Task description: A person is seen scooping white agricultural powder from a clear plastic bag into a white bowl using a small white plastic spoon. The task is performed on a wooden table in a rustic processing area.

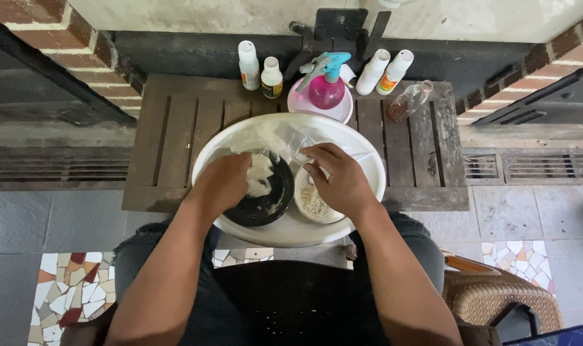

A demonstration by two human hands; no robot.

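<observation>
In a big white basin (368,186) on the slatted wooden desk (176,128), the left hand (222,182) presses curled fingers onto a pale, lumpy dough mass (261,174) in a round black bowl (266,208), the dough's long axis running toward and away from the person. The right hand (339,179), fingers bent, pinches clear plastic wrap (285,138) above a small white bowl of crumbly powder (312,204).
</observation>
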